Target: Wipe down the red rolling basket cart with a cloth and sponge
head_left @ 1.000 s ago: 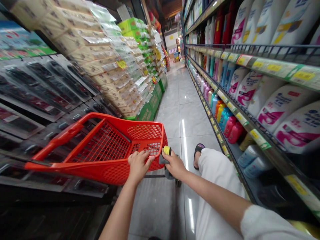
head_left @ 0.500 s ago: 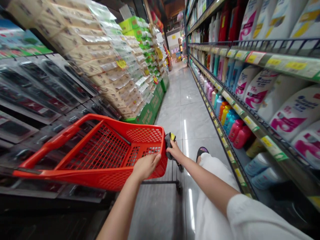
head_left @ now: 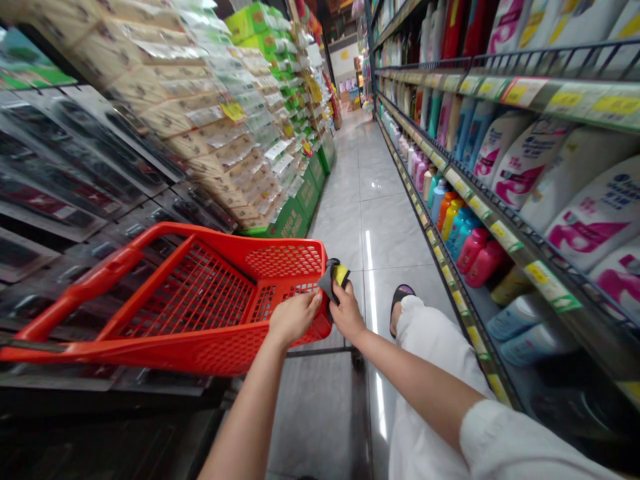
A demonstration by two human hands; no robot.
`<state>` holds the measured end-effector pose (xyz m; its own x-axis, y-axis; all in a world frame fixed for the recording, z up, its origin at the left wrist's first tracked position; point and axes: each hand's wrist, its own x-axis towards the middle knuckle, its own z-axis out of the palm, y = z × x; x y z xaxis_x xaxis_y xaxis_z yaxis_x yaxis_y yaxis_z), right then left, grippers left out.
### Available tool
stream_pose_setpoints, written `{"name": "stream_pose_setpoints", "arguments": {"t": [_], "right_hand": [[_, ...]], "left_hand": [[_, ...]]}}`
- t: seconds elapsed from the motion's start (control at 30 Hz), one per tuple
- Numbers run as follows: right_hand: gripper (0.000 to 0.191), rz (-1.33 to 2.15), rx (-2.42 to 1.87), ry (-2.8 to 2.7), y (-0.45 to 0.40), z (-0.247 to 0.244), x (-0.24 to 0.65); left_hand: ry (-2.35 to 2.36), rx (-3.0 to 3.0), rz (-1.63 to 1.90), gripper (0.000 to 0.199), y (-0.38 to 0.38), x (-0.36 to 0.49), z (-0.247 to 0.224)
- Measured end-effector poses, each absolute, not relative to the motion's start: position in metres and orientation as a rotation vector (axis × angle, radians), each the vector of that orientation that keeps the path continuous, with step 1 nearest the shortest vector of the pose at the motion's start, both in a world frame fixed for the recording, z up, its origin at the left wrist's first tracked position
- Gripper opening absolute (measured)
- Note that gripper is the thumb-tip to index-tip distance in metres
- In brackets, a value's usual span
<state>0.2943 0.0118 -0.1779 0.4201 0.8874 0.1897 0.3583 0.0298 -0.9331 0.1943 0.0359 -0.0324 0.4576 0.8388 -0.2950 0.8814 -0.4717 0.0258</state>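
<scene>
A red plastic shopping cart (head_left: pixel 185 300) stands at the left, tilted in view, with its basket showing nothing inside. My left hand (head_left: pixel 295 317) is closed at the cart's near end, its fingertips against a dark grey cloth. My right hand (head_left: pixel 347 312) is wrapped round the grey and yellow cloth (head_left: pixel 331 283), just outside the basket's end wall. Both hands are close together. Whether my left hand also grips the rim is hidden.
Shelves of bottles (head_left: pixel 530 167) run along the right side. Stacked tissue packs (head_left: pixel 200 127) rise on the left above green boxes (head_left: pixel 295 217). Hanging packaged goods (head_left: pixel 65 160) are behind the cart. A grey tiled aisle (head_left: pixel 373 167) stretches ahead between them.
The grey and yellow cloth has come slightly left, over the basket's end, with my right hand. My left hand's fingertips now meet it. The cart appears slightly further left.
</scene>
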Motion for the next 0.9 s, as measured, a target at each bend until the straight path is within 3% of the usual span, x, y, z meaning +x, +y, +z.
{"name": "stream_pose_setpoints", "arguments": {"t": [0.13,0.33,0.57,0.77,0.9], "right_hand": [[0.064,0.894,-1.794,-1.006,0.017,-0.191,0.298],[0.059,0.598,-1.541,-1.103,0.027,-0.166,0.309],[0.045,0.717,-1.623,-1.174,-0.013,-0.173,0.288],[0.059,0.829,-1.552,-0.793,0.039,-0.174,0.324],[0.067,0.842,-1.422,-0.843,0.052,-0.168,0.323]], "left_hand": [[1.524,2.548,-0.363,0.054,0.037,0.200,-0.031],[1.523,2.570,-0.342,0.056,0.040,0.204,-0.035],[1.557,2.574,-0.304,0.057,0.046,0.212,-0.038],[1.566,2.577,-0.321,0.058,0.039,0.211,-0.036],[1.569,2.553,-0.338,0.058,0.038,0.214,-0.035]]}}
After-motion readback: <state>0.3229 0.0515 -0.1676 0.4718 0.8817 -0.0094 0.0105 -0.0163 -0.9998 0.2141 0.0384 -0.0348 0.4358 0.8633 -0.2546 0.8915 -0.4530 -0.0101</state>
